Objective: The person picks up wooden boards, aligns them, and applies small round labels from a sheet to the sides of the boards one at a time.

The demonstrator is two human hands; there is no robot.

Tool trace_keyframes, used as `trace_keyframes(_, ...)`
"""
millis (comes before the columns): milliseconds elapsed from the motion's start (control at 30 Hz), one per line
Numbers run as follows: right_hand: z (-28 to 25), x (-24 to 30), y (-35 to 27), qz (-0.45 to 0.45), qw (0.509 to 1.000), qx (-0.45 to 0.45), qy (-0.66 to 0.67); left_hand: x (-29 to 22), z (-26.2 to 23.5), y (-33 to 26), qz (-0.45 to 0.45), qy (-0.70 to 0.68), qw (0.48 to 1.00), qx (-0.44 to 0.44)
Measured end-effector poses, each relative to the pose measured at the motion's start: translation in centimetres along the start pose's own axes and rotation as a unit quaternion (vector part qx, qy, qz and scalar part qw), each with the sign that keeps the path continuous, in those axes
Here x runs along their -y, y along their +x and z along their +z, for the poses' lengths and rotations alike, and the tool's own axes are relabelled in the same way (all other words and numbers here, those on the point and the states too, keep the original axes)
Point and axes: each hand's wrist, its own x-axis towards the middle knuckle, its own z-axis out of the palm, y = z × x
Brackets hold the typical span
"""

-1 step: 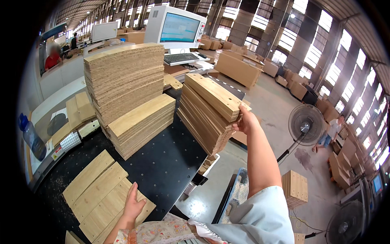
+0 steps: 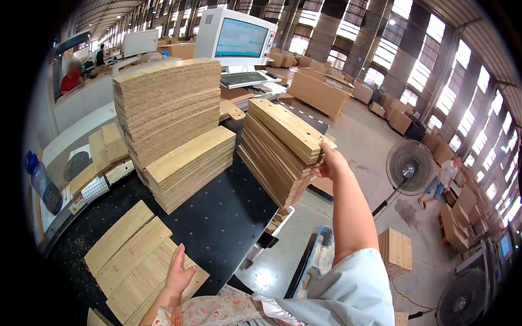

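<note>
And the right hand (image 2: 331,163) pinches the near end of the stacked wooden boards (image 2: 284,128), the left hand (image 2: 179,275) spread by loose planks (image 2: 126,254) on the black surface (image 2: 217,217)!

The tall, curved-looking stack of tan rectangular wooden boards (image 2: 171,108) stood toward the far left of the black flat-topped desk (image 2: 217,217). Directly before it stood the low stack of tan rectangular wooden boards (image 2: 190,171). The long, stepped stack of tan wooden boards (image 2: 277,155) lay at the right edge. Loose, flat, tan wooden boards (image 2: 130,252) lay at near left. Behind the stacks, the boxy white monitor (image 2: 236,38) stood behind the dark rectangular keyboard (image 2: 243,80).
</note>
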Motion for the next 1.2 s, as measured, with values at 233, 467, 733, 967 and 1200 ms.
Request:
trace_keyframes(233, -3.5, 1.2, -3.8, -0.263, 0.954, -0.129, -0.058, 0.8, -0.1, -0.3, 0.026, -0.002, 0.999, -0.023)
trace_keyframes(467, 7.2, -17.3, -12.1, -0.163, 0.961, 0.168, 0.151, 0.7, -1.7, -1.4, -0.051, -0.165, 0.982, -0.072)
trace_keyframes(733, 19.4, -22.5, -21.5, -0.438, 0.756, 0.467, -0.138, -2.5, -11.0, -10.7, -0.082, 0.240, 0.923, -0.288)
trace_keyframes(967, 29.1, -19.7, -19.0, -0.428, 0.820, 0.358, -0.132, -5.2, -11.1, -20.3, -0.290, 0.417, 0.807, -0.301)
trace_keyframes(1200, 38.1, -18.5, -18.2, -0.434, 0.806, 0.321, -0.245, -3.7, -16.2, -17.4, -0.288, 0.393, 0.808, -0.332)
